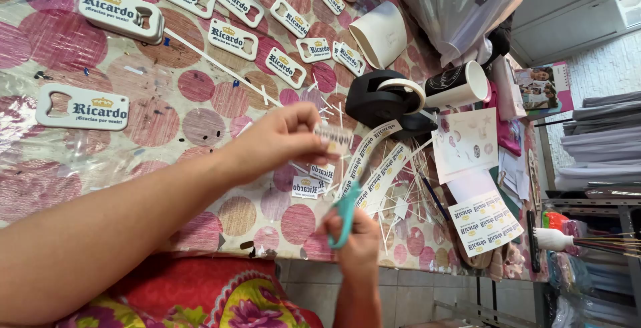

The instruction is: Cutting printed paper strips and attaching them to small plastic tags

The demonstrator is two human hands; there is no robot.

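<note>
Left hand (pixel 284 138) pinching a small printed label (pixel 333 137) between thumb and fingertips, raised above the bench (pixel 200 111). Right hand (pixel 357 238) closed through the handles of teal scissors (pixel 347 204), blades angled up toward the label's lower edge. Close beside: a curling strip of uncut labels (pixel 380 168), loose cut labels (pixel 306 186), thin white offcuts (pixel 400 201) scattered about. Further out: white bottle-opener blanks (pixel 81 106) in rows, a black tape dispenser (pixel 387 101), a black-and-white mug (pixel 457 84) on its side.

Likely risks: blades nicking the pinching fingertips, so near the cut line; a crooked snip slicing into the print; label slipping down among the offcuts.
</note>
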